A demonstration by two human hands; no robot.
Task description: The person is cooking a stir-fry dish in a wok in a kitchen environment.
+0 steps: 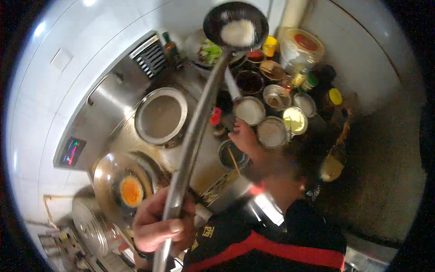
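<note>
My left hand (163,222) grips the metal handle of a long ladle (197,136). The ladle's dark bowl (236,23) is raised at the top of the view with a whitish patch inside; whether it is food or liquid I cannot tell. At centre right, my right hand (243,136) reaches among seasoning bowls, its fingertips at the lower edge of a bowl of white contents (249,111). Blur hides whether they grip the rim. Just below that hand is a dark container (232,154) with a thin stick in it. A metal wok (107,173) at the left holds an orange pool (132,191).
A pot of greyish liquid (161,115) is set in the steel counter. More seasoning bowls (272,132), a yellow-filled bowl (295,120), a red-topped bottle (215,117) and a lidded tub (302,44) crowd the right. Chopped greens (210,52) sit at the back. A lidded pot (90,224) stands lower left.
</note>
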